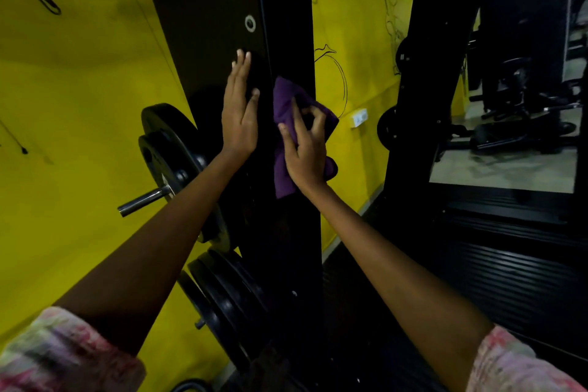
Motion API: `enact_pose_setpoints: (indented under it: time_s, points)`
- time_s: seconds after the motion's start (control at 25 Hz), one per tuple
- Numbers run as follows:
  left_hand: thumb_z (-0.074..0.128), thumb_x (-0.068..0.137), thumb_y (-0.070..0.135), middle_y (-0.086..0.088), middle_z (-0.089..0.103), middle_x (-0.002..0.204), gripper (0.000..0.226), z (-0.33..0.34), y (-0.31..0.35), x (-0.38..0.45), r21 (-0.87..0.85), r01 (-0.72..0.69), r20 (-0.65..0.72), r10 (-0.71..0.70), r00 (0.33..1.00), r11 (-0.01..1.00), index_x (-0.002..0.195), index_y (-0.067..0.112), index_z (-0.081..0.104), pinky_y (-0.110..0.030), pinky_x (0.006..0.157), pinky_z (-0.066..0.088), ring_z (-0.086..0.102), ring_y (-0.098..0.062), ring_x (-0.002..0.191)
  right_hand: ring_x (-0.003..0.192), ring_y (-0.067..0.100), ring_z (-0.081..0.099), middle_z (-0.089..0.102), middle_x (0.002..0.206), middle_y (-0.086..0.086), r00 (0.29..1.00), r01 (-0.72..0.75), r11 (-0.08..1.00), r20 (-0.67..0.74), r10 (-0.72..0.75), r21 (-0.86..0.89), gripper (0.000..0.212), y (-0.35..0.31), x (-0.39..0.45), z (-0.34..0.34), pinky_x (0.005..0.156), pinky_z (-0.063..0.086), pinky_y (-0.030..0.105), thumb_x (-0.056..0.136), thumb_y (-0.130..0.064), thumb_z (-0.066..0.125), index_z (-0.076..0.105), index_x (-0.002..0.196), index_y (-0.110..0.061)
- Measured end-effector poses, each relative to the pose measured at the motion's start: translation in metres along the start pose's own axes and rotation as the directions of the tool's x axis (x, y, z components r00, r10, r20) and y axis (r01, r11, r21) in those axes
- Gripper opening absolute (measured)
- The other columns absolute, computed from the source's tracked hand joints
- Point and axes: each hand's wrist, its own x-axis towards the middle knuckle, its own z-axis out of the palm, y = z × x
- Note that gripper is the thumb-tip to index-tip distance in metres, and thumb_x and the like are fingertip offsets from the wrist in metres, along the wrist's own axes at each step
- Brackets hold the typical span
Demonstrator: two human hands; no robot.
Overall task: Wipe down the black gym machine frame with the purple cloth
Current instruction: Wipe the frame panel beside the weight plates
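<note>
A tall black upright of the gym machine frame point(286, 9) runs through the middle of the head view. My right hand point(305, 153) holds the purple cloth point(283, 99) bunched against the front face of this upright, fingers curled into the fabric. The cloth hangs down below the hand and sticks out above it. My left hand point(240, 111) lies flat with straight fingers on the left side of the same upright, just beside the cloth, holding nothing.
Black weight plates point(165, 140) sit on a steel peg left of the upright, with more plates point(222, 302) stacked lower down. A yellow wall point(79, 105) stands behind. A second black upright point(426, 73) and other machines stand to the right.
</note>
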Motion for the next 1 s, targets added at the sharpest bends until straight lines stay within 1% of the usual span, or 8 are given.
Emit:
enact_pose_setpoints:
  time_s: [0.08,0.24,0.44,0.52,0.68,0.76,0.88,1.0]
  points:
    - [0.034,0.098,0.027,-0.021,0.019,0.156,0.056,0.004,0.004,-0.001,-0.005,0.031,-0.032,-0.031,0.999,1.000,0.147,0.000,0.026,-0.014,0.113,0.011,0.015,-0.031,0.145,0.109,0.030,0.049,0.049,0.115,0.025,0.997,-0.047,0.998,0.057,0.045,0.033,0.048,0.016,-0.002,-0.003,0.083,0.048,0.027,0.095,-0.034,0.046,0.053,0.133,-0.005]
    - [0.036,0.098,0.018,-0.020,0.022,0.155,0.052,0.004,0.006,0.000,0.050,0.030,-0.045,-0.028,0.999,0.998,0.146,0.000,0.028,-0.013,0.112,0.009,0.018,-0.031,0.144,0.103,0.031,0.052,0.047,0.116,0.023,0.911,-0.410,0.901,0.023,0.411,0.145,0.047,0.006,0.044,0.002,0.084,0.041,0.023,0.093,-0.025,0.052,0.050,0.135,-0.006]
    - [0.034,0.099,0.033,-0.019,0.019,0.156,0.058,0.012,0.003,-0.001,-0.018,0.034,-0.079,-0.036,0.996,0.999,0.147,0.002,0.026,-0.010,0.112,0.007,0.012,-0.025,0.145,0.106,0.021,0.044,0.053,0.112,0.027,0.993,0.112,0.993,-0.023,-0.112,-0.025,0.043,0.004,0.044,-0.002,0.086,0.034,0.015,0.092,-0.026,0.050,0.058,0.127,-0.002]
    - [0.032,0.096,0.053,-0.018,0.017,0.157,0.073,0.023,0.009,-0.004,-0.099,0.052,-0.131,-0.064,0.989,0.994,0.148,0.003,0.024,-0.015,0.114,0.007,0.008,-0.022,0.145,0.108,0.022,0.043,0.052,0.112,0.028,0.990,0.137,0.991,0.025,-0.137,-0.007,0.044,0.022,0.039,-0.007,0.087,0.040,0.020,0.092,-0.026,0.049,0.058,0.127,-0.001]
    - [0.026,0.091,0.065,-0.016,0.020,0.156,0.082,0.048,0.023,0.002,-0.212,0.133,-0.311,-0.196,0.930,0.968,0.147,0.005,0.028,-0.048,0.119,0.010,0.009,-0.016,0.145,0.105,0.030,0.052,0.051,0.112,0.023,0.992,-0.119,0.990,-0.040,0.122,0.070,0.046,0.011,0.084,-0.003,0.080,0.035,0.008,0.093,-0.029,0.050,0.054,0.131,-0.005]
    - [0.021,0.093,0.064,-0.017,0.024,0.155,0.080,0.055,0.026,0.005,-0.127,0.159,-0.386,-0.196,0.902,0.979,0.146,0.004,0.030,-0.054,0.116,0.014,0.013,-0.022,0.145,0.106,0.024,0.048,0.052,0.113,0.023,0.994,0.086,0.996,-0.070,-0.089,-0.036,0.045,0.005,0.101,-0.001,0.084,0.040,0.019,0.093,-0.030,0.048,0.056,0.130,-0.005]
    - [0.016,0.095,0.060,-0.018,0.024,0.155,0.078,0.062,0.024,0.004,-0.022,0.144,-0.414,-0.140,0.900,0.989,0.146,0.003,0.028,-0.053,0.116,0.015,0.013,-0.024,0.144,0.108,0.022,0.043,0.041,0.122,0.015,0.860,0.510,0.853,0.034,-0.510,-0.111,0.041,0.021,0.105,-0.011,0.086,0.044,0.027,0.099,-0.034,0.042,0.050,0.132,-0.010]
    - [0.016,0.095,0.060,-0.018,0.022,0.156,0.077,0.062,0.020,0.005,-0.015,0.128,-0.419,-0.122,0.900,0.992,0.147,0.003,0.026,-0.051,0.117,0.012,0.011,-0.023,0.144,0.109,0.024,0.047,0.040,0.122,0.014,0.848,0.531,0.843,0.060,-0.527,-0.087,0.040,0.032,0.134,-0.014,0.082,0.048,0.028,0.098,-0.033,0.045,0.050,0.131,-0.012]
